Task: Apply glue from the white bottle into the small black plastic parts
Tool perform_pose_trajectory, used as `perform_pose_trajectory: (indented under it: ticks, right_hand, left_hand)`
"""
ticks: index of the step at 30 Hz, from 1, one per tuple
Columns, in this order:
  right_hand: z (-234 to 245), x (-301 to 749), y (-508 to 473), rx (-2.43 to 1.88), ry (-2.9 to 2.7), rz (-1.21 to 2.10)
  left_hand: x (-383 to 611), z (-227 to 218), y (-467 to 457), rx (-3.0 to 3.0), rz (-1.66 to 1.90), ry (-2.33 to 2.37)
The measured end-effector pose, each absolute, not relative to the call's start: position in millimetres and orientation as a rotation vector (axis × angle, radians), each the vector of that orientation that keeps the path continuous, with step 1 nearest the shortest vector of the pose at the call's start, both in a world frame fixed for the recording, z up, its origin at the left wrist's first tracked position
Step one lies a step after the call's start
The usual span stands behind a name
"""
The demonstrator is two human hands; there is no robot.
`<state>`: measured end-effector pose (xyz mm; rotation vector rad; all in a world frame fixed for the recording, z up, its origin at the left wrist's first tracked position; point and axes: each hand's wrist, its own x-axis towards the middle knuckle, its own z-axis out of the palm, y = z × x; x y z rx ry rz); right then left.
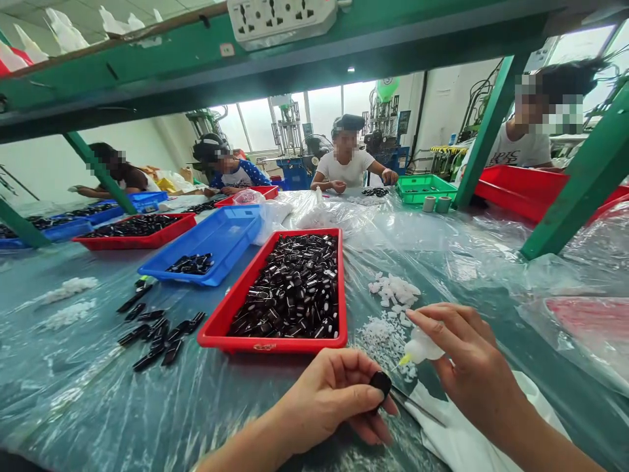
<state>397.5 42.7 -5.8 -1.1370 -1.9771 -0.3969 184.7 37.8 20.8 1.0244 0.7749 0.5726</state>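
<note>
Pinching a glossy black moulded piece (380, 385) between thumb and fingertips, the left hand (329, 400) sits just beside a soft yellow-tipped white squeeze bottle (421, 347), gripped by the right hand (466, 367), above crumbly white granules (381, 337) on clear plastic sheeting (147, 406).

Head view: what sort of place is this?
Probably a small factory workshop: people sit around a long plastic-covered table, a red tray is heaped with small black parts, and tall machines stand by the windows.
</note>
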Motion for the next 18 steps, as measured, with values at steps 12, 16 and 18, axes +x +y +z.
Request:
perform_pose_trajectory:
  ticks: [12, 16, 18]
  right_hand:
    - [-4.8, 399.8, 41.4, -1.132, -2.034, -0.478]
    - [0.8, 396.0, 38.4, -1.108, -2.017, -0.518]
    - [2.7, 394.1, 36.1, -1.094, -2.023, -0.522]
  left_hand:
    - [186.5, 21.1, 37.3, 1.0, 0.533, 0.79]
    - [185.5, 17.1, 37.1, 0.988, 0.52, 0.779]
    - [185.2, 15.2, 37.0, 0.972, 0.51, 0.769]
